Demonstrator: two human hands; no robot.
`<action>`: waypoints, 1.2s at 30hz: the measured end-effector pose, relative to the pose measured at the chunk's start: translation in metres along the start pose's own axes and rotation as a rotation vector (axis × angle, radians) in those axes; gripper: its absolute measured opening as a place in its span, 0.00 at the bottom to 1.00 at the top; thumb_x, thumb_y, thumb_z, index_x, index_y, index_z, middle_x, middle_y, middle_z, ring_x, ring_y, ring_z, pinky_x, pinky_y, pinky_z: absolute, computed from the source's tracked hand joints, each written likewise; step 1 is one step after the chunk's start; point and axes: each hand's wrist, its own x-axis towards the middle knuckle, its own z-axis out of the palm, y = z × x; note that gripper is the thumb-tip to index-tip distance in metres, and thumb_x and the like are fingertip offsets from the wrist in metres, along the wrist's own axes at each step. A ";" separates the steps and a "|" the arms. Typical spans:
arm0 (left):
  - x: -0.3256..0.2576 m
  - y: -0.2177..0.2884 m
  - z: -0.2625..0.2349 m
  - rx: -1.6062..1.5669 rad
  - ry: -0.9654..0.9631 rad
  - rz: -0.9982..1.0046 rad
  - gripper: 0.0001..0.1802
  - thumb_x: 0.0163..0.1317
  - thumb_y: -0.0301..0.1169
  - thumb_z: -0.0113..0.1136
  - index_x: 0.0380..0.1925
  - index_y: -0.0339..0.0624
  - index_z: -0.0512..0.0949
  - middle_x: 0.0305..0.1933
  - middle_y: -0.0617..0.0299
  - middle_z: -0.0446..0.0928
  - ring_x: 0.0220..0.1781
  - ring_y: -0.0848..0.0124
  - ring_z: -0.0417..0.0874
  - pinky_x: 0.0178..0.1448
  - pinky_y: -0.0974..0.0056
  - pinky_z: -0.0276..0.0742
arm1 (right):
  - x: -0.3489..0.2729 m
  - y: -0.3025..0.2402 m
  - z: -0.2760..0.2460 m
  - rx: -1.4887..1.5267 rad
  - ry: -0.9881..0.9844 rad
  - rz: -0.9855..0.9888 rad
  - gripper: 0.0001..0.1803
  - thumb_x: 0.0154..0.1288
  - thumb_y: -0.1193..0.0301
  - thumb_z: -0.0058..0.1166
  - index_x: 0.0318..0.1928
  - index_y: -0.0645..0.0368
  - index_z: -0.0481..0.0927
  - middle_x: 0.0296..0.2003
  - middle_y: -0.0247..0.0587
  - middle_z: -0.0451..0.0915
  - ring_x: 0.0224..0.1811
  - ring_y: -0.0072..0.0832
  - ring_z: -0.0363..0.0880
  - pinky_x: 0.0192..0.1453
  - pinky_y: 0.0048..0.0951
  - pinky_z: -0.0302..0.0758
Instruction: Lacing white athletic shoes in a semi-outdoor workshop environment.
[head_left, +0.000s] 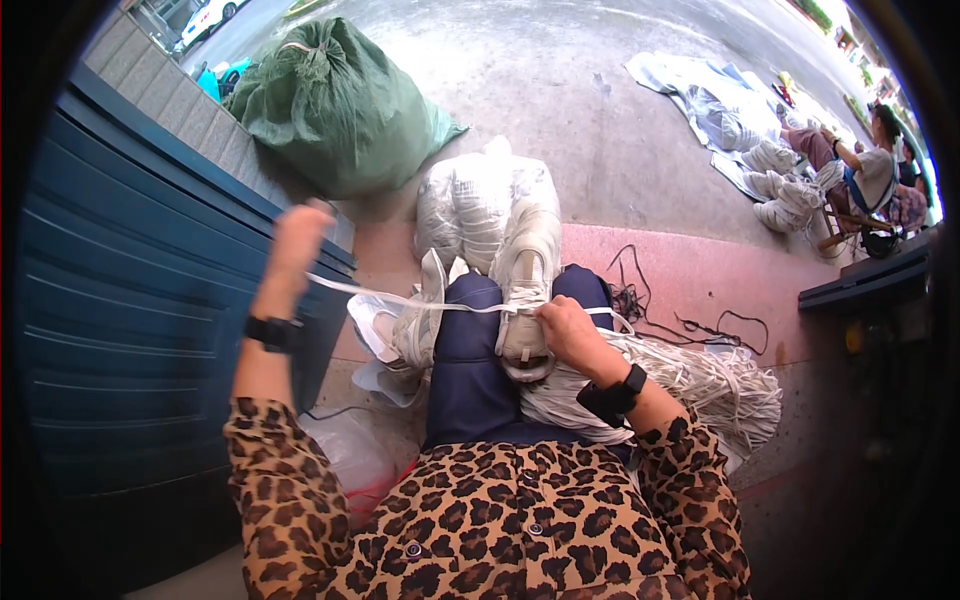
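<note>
A cream sneaker (524, 345) is between my knees, toe pointing away from me, with a white shoelace (405, 301) running across it. My right hand (573, 331) pinches the lace at the right side of the sneaker. Raised at the left, my left hand (298, 240) is blurred, and the lace stretches nearly straight up to it. A loop of lace hangs beyond my right hand. Past my right thigh lies a thick bundle of white shoelaces (700, 395).
More pale shoes (405, 330) sit left of my left knee. Ahead stand a clear plastic-wrapped bundle (455, 210) and a big green sack (330, 115). A blue door (150, 300) flanks my left. Black cords (640, 300) lie at right; farther off, a person (870, 170) sits among shoes.
</note>
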 end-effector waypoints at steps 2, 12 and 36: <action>-0.020 -0.024 0.060 0.177 -0.268 0.087 0.08 0.55 0.32 0.54 0.26 0.39 0.77 0.25 0.67 0.71 0.27 0.75 0.70 0.33 0.69 0.67 | 0.005 -0.004 -0.003 -0.231 -0.009 -0.132 0.06 0.49 0.77 0.47 0.28 0.64 0.76 0.27 0.53 0.74 0.33 0.46 0.72 0.38 0.41 0.70; -0.110 0.010 0.181 -0.170 -0.676 -0.133 0.08 0.61 0.32 0.50 0.32 0.38 0.73 0.19 0.69 0.70 0.19 0.82 0.68 0.23 0.75 0.65 | 0.013 -0.027 -0.008 -0.686 -0.274 -0.108 0.04 0.43 0.74 0.53 0.21 0.61 0.78 0.26 0.47 0.75 0.34 0.39 0.73 0.37 0.35 0.72; -0.130 0.002 0.208 0.150 -0.442 0.096 0.11 0.53 0.32 0.55 0.35 0.38 0.77 0.24 0.48 0.76 0.28 0.57 0.80 0.32 0.62 0.73 | 0.035 0.023 0.004 0.091 -0.165 0.173 0.06 0.43 0.76 0.54 0.26 0.63 0.74 0.21 0.48 0.76 0.26 0.38 0.77 0.31 0.33 0.71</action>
